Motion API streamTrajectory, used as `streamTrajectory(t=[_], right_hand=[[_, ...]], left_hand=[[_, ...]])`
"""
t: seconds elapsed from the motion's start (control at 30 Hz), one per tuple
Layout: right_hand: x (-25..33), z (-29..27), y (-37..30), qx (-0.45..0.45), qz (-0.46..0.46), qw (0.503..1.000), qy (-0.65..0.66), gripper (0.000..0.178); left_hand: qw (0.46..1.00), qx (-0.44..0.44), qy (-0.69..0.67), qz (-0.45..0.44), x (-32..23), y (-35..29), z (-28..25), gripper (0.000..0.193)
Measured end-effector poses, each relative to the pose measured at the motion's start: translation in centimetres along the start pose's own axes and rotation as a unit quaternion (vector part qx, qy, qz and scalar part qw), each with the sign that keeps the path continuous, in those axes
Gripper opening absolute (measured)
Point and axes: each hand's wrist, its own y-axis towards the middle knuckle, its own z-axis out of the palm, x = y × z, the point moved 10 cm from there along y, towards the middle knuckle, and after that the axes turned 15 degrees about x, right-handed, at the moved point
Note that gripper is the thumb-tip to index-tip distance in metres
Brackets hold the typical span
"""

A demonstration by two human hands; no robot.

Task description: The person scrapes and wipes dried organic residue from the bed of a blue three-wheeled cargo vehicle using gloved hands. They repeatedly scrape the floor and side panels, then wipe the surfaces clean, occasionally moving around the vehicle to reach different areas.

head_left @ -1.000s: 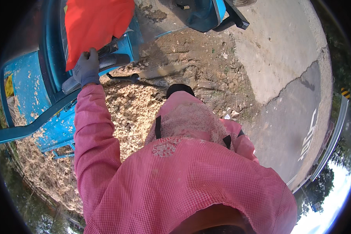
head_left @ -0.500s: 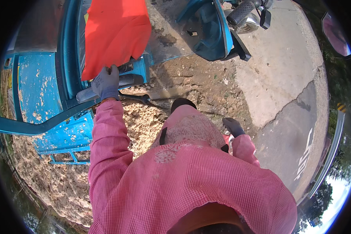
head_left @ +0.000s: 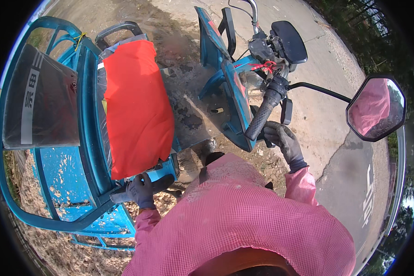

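Note:
My left hand, in a grey-blue work glove, is closed over the dark armrest beside the seat of a blue cargo tricycle. A red cloth lies over the seat, its near edge close to that hand. My right hand, gloved too, is raised just beside the lower end of the black handlebar grip. Its fingers are loosely bent and apart and appear to hold nothing. Whether they touch the grip or the dark part under it is hard to make out.
A round-cornered mirror sticks out right of the handlebar. Between seat and blue front panel lies a dirty footboard. Behind the seat stand a blue frame and the cargo bed. Cracked concrete road lies to the right.
The view has swung so the handlebar and mirror now show fully. My right hand has risen from my side to the handlebar grip. My left hand stays on the armrest.

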Motion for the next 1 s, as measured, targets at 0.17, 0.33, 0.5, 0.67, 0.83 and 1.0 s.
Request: streamTrajectory(t=[0.17, 0.33, 0.5, 0.67, 0.83, 1.0], right_hand=[[4.2, 6.9, 3.6, 0.158, -0.013, 0.982, 0.106, 0.082], [5.5, 9.1, 5.6, 0.154, -0.057, 0.9, 0.403, 0.06], [6.3, 7.9, 6.1, 0.13, -0.137, 0.951, 0.246, 0.05], [1.0, 6.1, 6.2, 0.046, 0.004, 0.96, 0.276, 0.055], [7.0, 7.8, 4.9, 0.085, -0.177, 0.951, -0.24, 0.068], [3.9, 6.5, 4.2, -0.155, 0.059, 0.94, 0.299, 0.06]], left_hand=[[0.997, -0.026, 0.065, 0.026, -1.3, 0.3, -0.5, 0.023], [0.998, -0.035, 0.045, 0.007, 0.2, -0.1, 0.4, 0.024], [0.977, 0.177, 0.006, -0.121, 5.9, 2.1, 6.2, 0.04], [0.942, 0.232, -0.097, -0.224, 8.8, 10.1, 4.5, 0.06], [0.923, 0.138, -0.352, -0.077, -6.9, 30.0, -5.5, 0.036], [0.918, 0.018, -0.078, 0.389, -44.1, 50.8, -15.5, 0.073]])
